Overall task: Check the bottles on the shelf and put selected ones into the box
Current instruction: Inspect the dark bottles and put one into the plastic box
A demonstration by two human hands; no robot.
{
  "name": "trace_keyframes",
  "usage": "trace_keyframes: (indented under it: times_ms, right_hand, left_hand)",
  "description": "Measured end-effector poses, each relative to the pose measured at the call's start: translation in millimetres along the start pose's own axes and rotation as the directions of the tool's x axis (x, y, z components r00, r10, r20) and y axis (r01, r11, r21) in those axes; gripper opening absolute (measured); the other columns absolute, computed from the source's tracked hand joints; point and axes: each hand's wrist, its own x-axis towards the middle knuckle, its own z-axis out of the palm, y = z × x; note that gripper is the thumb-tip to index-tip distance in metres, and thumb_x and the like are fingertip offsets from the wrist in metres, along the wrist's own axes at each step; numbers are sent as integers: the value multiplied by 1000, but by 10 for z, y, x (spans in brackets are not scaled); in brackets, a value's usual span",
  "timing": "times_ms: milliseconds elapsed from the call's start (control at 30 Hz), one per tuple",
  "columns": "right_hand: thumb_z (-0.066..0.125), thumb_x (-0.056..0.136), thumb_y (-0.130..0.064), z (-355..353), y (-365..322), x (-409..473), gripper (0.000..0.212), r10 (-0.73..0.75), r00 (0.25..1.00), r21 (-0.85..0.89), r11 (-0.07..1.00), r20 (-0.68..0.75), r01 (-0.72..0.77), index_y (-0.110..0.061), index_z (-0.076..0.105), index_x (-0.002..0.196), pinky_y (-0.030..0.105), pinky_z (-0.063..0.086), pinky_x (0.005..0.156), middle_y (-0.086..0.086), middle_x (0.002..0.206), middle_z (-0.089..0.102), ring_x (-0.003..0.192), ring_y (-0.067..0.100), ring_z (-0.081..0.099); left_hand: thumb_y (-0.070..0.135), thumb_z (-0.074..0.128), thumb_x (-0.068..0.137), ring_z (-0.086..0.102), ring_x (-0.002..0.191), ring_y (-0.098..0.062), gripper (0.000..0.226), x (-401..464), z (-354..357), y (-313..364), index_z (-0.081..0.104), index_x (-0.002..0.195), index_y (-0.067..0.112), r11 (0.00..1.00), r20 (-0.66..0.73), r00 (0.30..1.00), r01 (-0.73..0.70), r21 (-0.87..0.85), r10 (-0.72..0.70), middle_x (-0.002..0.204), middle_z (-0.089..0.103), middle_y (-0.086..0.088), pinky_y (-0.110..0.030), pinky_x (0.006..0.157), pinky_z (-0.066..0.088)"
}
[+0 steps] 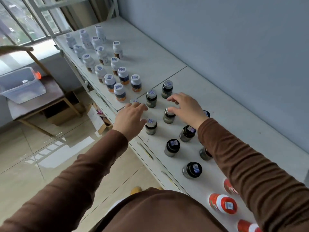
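Many bottles stand on a white shelf [225,104]. My left hand [129,117] reaches over the front edge, its fingers spread above a silver-capped dark bottle [134,102] and beside another one [151,125]. My right hand [187,108] hovers with loosely bent fingers, the thumb touching the cap of a dark bottle [168,115]. Neither hand grips anything. A clear plastic box [21,86] with one bottle inside sits on a low table to the left.
White bottles [102,55] stand at the far end of the shelf, dark black-capped ones [172,147] nearer, and red ones [223,203] closest. A grey wall backs the shelf. Cardboard boxes [100,121] lie on the tiled floor below.
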Motion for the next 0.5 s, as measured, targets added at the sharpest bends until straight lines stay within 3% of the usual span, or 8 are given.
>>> trace_keyframes:
  times_ms: [233, 400, 500]
  right_hand:
    - [72, 86, -25, 128, 197, 76, 55, 61, 985, -123, 992, 162, -41, -20, 53, 137, 36, 43, 96, 8, 131, 55, 120, 29, 52]
    - [67, 87, -13, 299, 243, 108, 44, 27, 991, -150, 989, 135, -6, -20, 57, 129, 39, 46, 92, 8, 124, 59, 113, 32, 56]
    - [66, 89, -17, 93, 347, 108, 35, 96, 994, 30, 995, 56, -97, -22, 61, 123, 33, 46, 87, 5, 116, 63, 105, 26, 60]
  left_hand:
    - [35, 67, 89, 52, 114, -25, 36, 605, 17, 301, 56, 120, 21, 968, 98, 990, -117, 223, 98, 118, 58, -1, -36, 84, 45]
    - [37, 67, 89, 51, 118, -24, 41, 710, 135, 402, 55, 125, 22, 971, 173, 979, -136, 195, 103, 121, 57, -2, -34, 87, 42]
    - [42, 69, 86, 52, 115, -23, 48, 714, 180, 406, 54, 127, 23, 989, 178, 980, -111, 96, 93, 121, 59, -2, -35, 85, 44]
